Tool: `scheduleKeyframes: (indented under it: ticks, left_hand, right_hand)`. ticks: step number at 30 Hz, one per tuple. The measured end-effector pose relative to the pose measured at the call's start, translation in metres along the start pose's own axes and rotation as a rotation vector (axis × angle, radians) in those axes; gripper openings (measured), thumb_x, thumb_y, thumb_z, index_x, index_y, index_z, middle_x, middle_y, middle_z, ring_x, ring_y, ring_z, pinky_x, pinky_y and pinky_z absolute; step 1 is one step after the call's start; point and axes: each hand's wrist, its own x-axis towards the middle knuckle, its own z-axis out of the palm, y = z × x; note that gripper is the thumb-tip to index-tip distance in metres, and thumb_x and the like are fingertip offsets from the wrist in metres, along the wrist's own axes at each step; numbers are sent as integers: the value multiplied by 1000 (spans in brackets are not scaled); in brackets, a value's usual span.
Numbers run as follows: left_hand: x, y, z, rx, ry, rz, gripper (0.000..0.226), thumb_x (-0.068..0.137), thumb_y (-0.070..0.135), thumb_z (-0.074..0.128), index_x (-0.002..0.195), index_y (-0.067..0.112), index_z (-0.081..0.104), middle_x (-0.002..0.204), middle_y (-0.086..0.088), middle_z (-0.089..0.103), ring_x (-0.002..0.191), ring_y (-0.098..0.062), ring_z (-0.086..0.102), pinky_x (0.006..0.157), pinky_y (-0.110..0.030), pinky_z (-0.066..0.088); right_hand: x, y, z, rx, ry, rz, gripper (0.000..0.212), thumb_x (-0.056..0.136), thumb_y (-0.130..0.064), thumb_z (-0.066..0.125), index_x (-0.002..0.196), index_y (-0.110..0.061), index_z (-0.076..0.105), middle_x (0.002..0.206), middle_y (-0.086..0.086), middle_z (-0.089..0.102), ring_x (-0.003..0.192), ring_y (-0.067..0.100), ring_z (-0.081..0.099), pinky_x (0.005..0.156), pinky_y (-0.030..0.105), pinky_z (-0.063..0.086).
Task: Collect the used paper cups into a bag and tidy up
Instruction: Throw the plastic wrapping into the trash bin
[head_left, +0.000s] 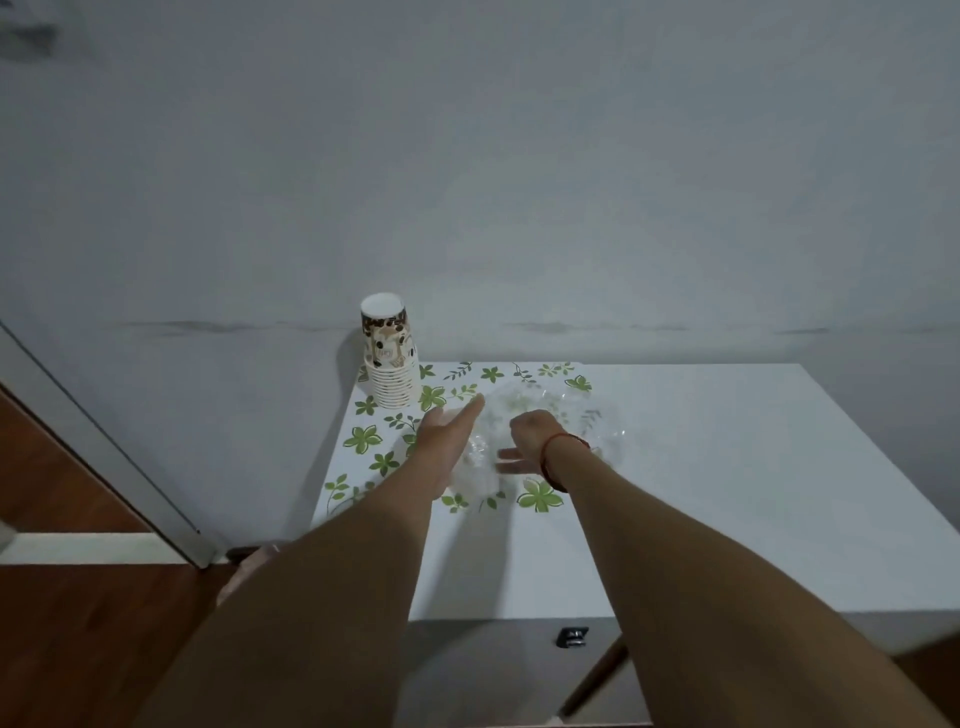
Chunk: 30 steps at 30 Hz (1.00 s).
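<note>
A stack of paper cups (390, 358), upside down with a brown pattern, stands at the table's far left corner by the wall. A clear plastic bag (550, 405) lies crumpled on the leaf-patterned mat (363, 439). My left hand (447, 428) lies over the bag's near-left part with fingers stretched toward the cups. My right hand (527, 436), with a red cord at the wrist, rests on the bag with its fingers curled down into the plastic. How firmly it holds the plastic is blurred.
The white table (727, 467) extends right and toward me, against a grey wall. A wooden floor and a door frame (104, 447) are on the left. A small dark latch (571, 636) sits on the table's front face.
</note>
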Motion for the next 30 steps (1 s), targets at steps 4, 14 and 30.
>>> scheduleKeyframes:
  ticks: [4, 14, 30]
  left_hand:
    - [3, -14, -8, 121, 251, 81, 64, 89, 5, 55, 146, 25, 33, 145, -9, 44, 127, -31, 48, 104, -42, 46]
    - [3, -16, -66, 91, 325, 25, 54, 92, 6, 44, 142, 18, 29, 141, -13, 45, 123, -33, 49, 104, -44, 44]
    - [64, 13, -273, 63, 295, 30, 48, 100, 19, 26, 146, 7, 34, 146, -19, 42, 119, -31, 49, 103, -45, 42]
  right_hand:
    - [-4, 10, 0, -169, 198, -86, 28, 95, -4, 39, 115, 3, 57, 99, 17, 58, 95, 32, 63, 81, 38, 55]
    - [1, 24, 12, -439, 225, -24, 81, 86, -43, 62, 147, -4, 27, 129, 14, 53, 97, 25, 58, 67, 30, 50]
    - [40, -52, 278, -369, -111, -311, 32, 91, -26, 36, 98, -3, 58, 98, 16, 56, 94, 28, 57, 97, 43, 47]
